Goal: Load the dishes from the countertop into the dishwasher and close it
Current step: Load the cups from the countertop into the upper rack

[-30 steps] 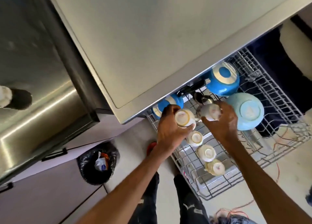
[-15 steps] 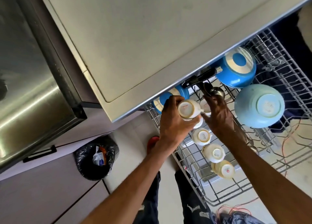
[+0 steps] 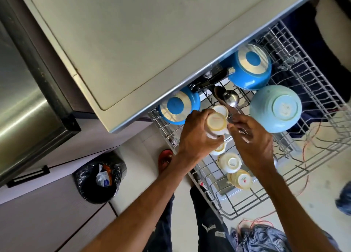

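Left hand: the left hand (image 3: 195,135) grips a cream ceramic cup (image 3: 216,123), base up, probably so that it drains once seated.
Right hand: the right hand (image 3: 252,143) has its fingertips at the cup's right side. Whether it holds anything I cannot tell.
Cup row: three other upturned cream cups (image 3: 229,162) line the grey wire dishwasher rack (image 3: 321,103), running near to far. The held cup hovers over a gap in that row.
Edges: the beige countertop slab (image 3: 133,33) overhangs the rack's far end, so lifting room there is tight.
Neighbours: a steel ladle (image 3: 230,98) lies just beyond, and a pale blue upturned bowl (image 3: 275,108) sits to the right.
Open room: bare wire at the near end.
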Demonstrator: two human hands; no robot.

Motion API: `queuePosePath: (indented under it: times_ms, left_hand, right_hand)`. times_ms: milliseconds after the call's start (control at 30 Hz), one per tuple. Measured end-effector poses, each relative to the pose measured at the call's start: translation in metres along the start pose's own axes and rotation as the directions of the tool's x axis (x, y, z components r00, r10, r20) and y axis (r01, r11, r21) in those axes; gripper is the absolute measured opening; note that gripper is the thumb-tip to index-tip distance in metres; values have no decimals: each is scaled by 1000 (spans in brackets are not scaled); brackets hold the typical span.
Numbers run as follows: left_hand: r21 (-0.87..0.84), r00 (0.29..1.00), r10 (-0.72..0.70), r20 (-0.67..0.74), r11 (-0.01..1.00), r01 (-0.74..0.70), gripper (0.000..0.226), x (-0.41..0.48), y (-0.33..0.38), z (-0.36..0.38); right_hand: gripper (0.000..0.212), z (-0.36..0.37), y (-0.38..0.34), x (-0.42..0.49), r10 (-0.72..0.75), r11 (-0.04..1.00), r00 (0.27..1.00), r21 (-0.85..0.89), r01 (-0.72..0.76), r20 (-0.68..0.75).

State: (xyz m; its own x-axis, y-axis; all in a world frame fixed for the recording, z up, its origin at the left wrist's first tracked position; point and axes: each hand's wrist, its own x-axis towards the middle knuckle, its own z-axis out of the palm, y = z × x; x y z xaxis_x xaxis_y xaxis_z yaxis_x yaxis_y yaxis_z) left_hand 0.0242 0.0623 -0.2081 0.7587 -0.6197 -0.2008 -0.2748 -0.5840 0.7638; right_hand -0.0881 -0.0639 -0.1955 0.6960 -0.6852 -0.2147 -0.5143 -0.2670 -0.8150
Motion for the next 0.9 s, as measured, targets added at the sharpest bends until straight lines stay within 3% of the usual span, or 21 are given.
queuePosePath:
  times_ms: [200,300,433,667,900]
  left_hand:
    - [122,985,30,167,991,-51,72,-1,11,18]
    - [183,967,62,247,977,-109,77,-1,12,27]
    - [187,953,55,296,976,-114,83,-2,9,34]
    - [123,974,58,220,989,-86,66,-3,-7,25]
    - [102,982,97,159,988,-115,45,-7,-21,15]
  right_hand:
    - [47,-20,2,-23,92,991,985,87,-105,145]
    - [63,-15,12,-24,19,999,994,-52,-14,110]
    - [63,-7,21,-12,-4,983,999,-184,14,54]
    - [53,4,33,10,-35,945,998,-325,18,-46]
    - [57,15,45,22,86,901,996,-429,-69,20]
